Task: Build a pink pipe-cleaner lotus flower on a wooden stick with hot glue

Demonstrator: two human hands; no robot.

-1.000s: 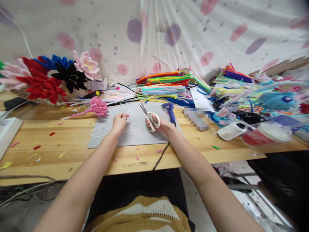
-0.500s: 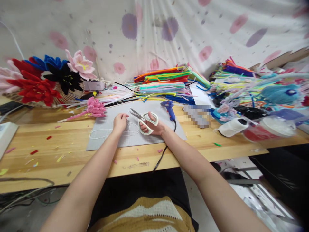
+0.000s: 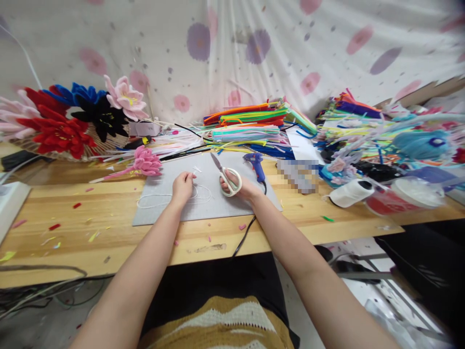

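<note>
My left hand (image 3: 183,187) is closed in a pinch on a thin white cord (image 3: 156,195), whose loops lie across the grey board (image 3: 214,213). Small white pieces (image 3: 197,169) show just beyond its fingertips. My right hand (image 3: 244,188) grips a pair of scissors (image 3: 230,182) by the white handles. Their dark blades are closed together and point up and to the left, apart from the cord. A blue glue gun (image 3: 256,166) lies on the board, right of the scissors.
Pink, red, blue and black fuzzy flowers (image 3: 60,133) stand at the left, with a pink flower (image 3: 145,162) beside the board. Bundles of pipe cleaners (image 3: 250,118) lie along the back. A white thread spool (image 3: 350,193) sits at the right; a black cable (image 3: 244,237) crosses the table's front edge.
The scissor blades, open near my left fingertips before, are now closed. My right hand has drawn them to the right and turned them more upright. My left hand has barely moved.
</note>
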